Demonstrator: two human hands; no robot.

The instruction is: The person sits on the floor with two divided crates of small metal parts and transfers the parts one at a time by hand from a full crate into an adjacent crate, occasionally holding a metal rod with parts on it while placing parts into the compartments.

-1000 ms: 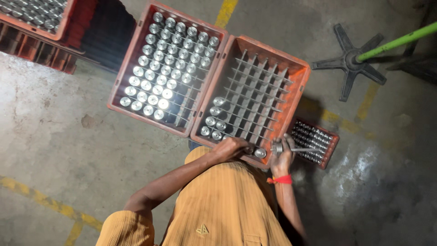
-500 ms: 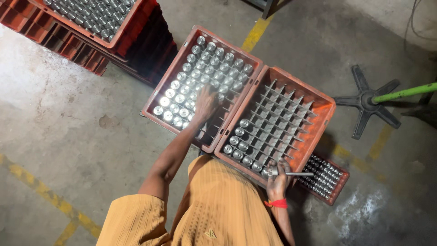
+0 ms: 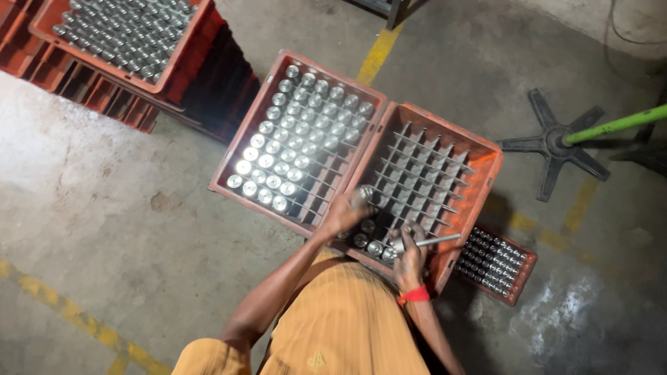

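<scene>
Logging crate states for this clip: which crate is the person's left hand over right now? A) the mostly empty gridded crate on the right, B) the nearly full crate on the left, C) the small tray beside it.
A: the left hand holds a metal piece at the mostly empty crate's near corner.

concrete floor (image 3: 104,229) | red crates (image 3: 445,132) | black star base (image 3: 552,142)

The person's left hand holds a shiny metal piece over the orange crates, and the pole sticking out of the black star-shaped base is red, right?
Not quite. The head view shows the left hand holding a metal piece over the orange crates, but the pole on the black star-shaped base is green, not red.
</scene>
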